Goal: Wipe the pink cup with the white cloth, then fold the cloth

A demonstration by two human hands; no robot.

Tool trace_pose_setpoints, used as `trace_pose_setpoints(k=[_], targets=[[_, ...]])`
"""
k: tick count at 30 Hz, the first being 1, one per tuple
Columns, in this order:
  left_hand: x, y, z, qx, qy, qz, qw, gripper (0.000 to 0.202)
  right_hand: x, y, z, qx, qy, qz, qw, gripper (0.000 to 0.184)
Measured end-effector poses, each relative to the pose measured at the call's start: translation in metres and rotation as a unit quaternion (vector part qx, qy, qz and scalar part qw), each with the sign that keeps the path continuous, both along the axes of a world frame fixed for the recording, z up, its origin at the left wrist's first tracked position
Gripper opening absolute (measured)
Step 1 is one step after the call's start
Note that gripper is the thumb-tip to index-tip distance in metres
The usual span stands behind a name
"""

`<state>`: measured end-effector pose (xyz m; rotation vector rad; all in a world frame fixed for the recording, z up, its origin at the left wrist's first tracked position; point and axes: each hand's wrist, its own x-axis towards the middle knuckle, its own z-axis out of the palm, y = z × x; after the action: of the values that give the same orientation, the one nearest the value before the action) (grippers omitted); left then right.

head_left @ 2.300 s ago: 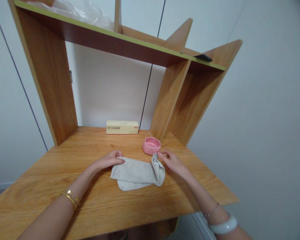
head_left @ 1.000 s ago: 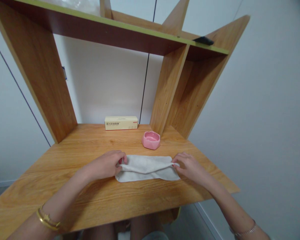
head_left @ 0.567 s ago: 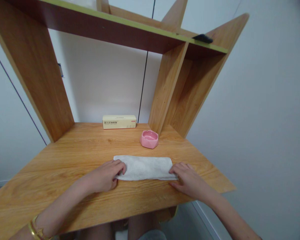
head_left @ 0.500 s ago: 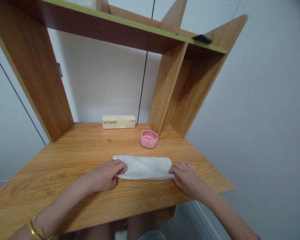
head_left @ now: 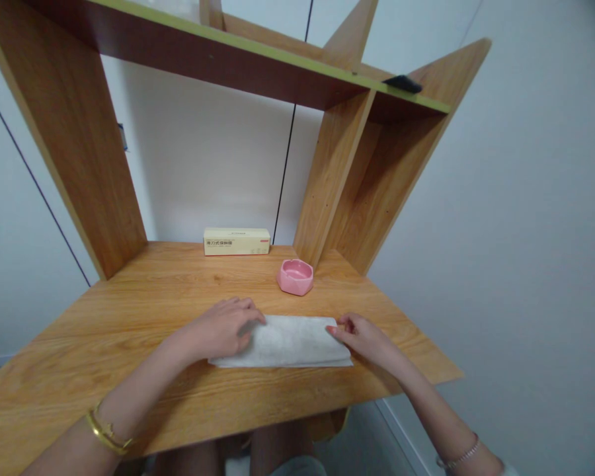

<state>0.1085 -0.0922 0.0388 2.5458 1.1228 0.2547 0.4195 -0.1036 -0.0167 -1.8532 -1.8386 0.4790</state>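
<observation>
A pale grey-white folded cloth point(head_left: 297, 344) lies flat as a long strip across the desk in front of me. My left hand point(head_left: 231, 324) arches over its left end, thumb and index finger apart with a gap between them; the other fingertips are hidden. At the opposite end, my right hand point(head_left: 357, 334) pinches the cloth's upper right corner, its thumb on top and its index finger curled behind. Layered edges show along the near side of the cloth.
Beyond the cloth sits a pink faceted bowl point(head_left: 296, 277). A cream-coloured box point(head_left: 236, 242) with printed writing stands at the back of the wooden desk point(head_left: 143, 311). Wooden shelving point(head_left: 337, 165) rises behind, with a dark object point(head_left: 403, 83) on its upper shelf.
Both hands have shifted to the far edge of the cloth; the left has loosened from its corner. The cloth's near edge lies closer to me and spreads wider to the left.
</observation>
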Motion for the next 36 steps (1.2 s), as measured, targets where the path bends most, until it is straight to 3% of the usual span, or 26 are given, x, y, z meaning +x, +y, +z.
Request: trace_pose_setpoints(k=[3,6,10,13,17,22,27,29,32,34,36], targets=[[0.009,0.004,-0.012,-0.005,0.057,0.015,0.998,0.042,-0.004,0.010,-0.005,-0.031,0.024,-0.019,0.999,0.014],[0.023,0.000,-0.017,0.031,0.038,0.008,0.999,0.039,-0.006,0.015,-0.001,-0.054,0.071,-0.020,0.996,0.008],[0.047,-0.014,-0.019,0.036,0.014,-0.076,0.996,0.040,-0.009,0.019,0.016,-0.060,0.129,-0.017,0.990,0.008],[0.047,-0.012,-0.017,0.019,-0.001,-0.075,0.997,0.039,-0.022,0.023,0.032,-0.059,0.165,-0.006,0.985,0.015],[0.016,0.010,-0.007,0.036,-0.087,0.015,0.995,0.032,-0.061,0.032,0.054,0.006,0.175,0.044,0.984,0.024],[-0.027,0.033,0.004,0.073,-0.101,0.170,0.978,0.025,-0.141,0.040,0.069,0.017,0.102,0.120,0.987,0.031],[-0.047,0.030,0.009,0.073,-0.041,0.255,0.963,0.013,-0.204,0.039,0.055,-0.124,0.161,0.200,0.959,0.026],[-0.052,0.025,0.010,0.048,-0.033,0.237,0.970,0.011,-0.206,0.039,0.051,-0.116,0.173,0.208,0.956,0.020],[-0.055,0.019,0.010,0.008,-0.078,0.176,0.981,0.013,-0.182,0.043,0.054,-0.027,0.095,0.184,0.978,0.006],[-0.054,0.018,0.006,-0.027,-0.117,0.136,0.983,0.017,-0.158,0.046,0.057,0.006,-0.003,0.149,0.989,0.018],[-0.050,0.018,0.000,-0.088,-0.119,0.107,0.983,0.020,-0.137,0.045,0.055,-0.042,-0.063,0.131,0.989,0.035]])
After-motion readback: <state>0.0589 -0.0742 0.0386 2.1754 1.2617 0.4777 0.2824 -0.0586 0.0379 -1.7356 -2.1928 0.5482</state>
